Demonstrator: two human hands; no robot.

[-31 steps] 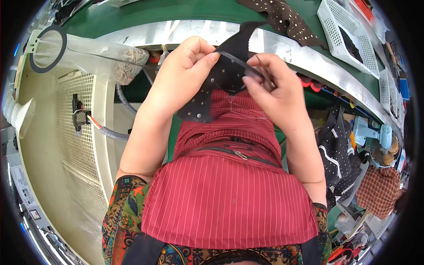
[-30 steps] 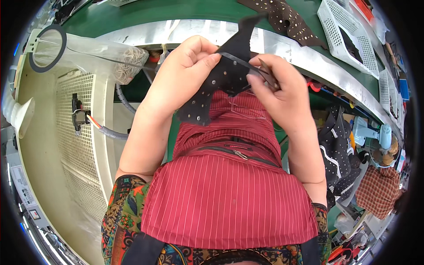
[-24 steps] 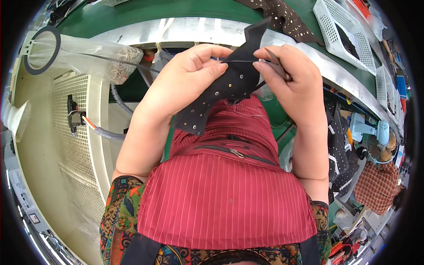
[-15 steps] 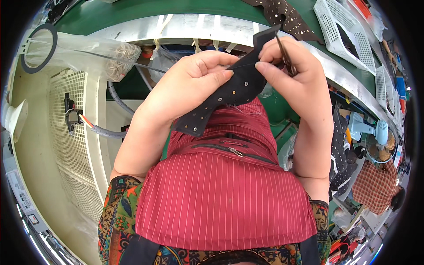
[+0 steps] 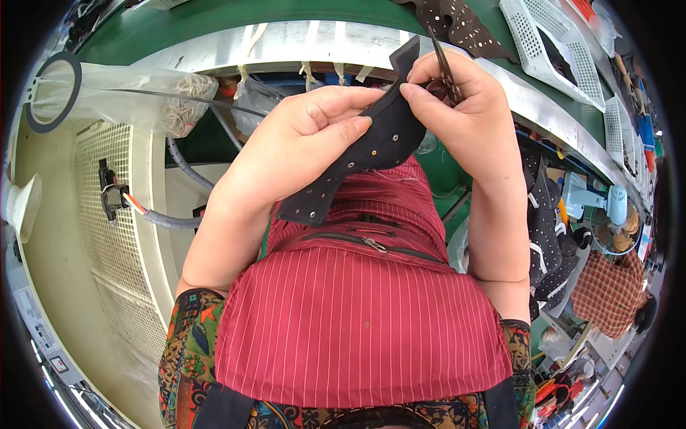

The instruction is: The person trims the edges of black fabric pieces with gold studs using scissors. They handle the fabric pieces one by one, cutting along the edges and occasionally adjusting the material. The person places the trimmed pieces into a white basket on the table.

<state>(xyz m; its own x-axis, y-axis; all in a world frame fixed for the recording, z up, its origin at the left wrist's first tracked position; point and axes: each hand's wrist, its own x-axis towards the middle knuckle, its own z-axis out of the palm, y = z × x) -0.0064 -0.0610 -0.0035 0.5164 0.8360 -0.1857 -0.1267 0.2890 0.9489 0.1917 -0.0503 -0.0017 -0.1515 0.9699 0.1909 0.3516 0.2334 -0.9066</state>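
Note:
My left hand (image 5: 314, 132) grips a black, curved shoe-upper piece (image 5: 379, 143) dotted with small metal eyelets, thumb on top near its upper edge. The piece hangs at a slant above my lap. My right hand (image 5: 461, 104) pinches its upper right part between thumb and forefinger. Within that same hand sits a dark, slim pair of scissors (image 5: 444, 70), blades pointing up; their handles are mostly hidden by the fingers. A narrow dark tape (image 5: 193, 100) runs from a black ring (image 5: 53, 93) at the left and passes out of sight behind my left hand.
A metal-edged green bench (image 5: 200, 32) crosses ahead, bearing a brown perforated piece (image 5: 464, 28) and a white basket (image 5: 547, 50). Left are a clear bag of cord (image 5: 189, 104) and a grey cable hose (image 5: 171, 218). A light-blue fan (image 5: 593, 200) and a person in checks (image 5: 607, 293) are right.
Both hands and the black piece have shifted slightly left. The scissors now point more steeply up, showing two blades. The line across the piece between my hands no longer shows.

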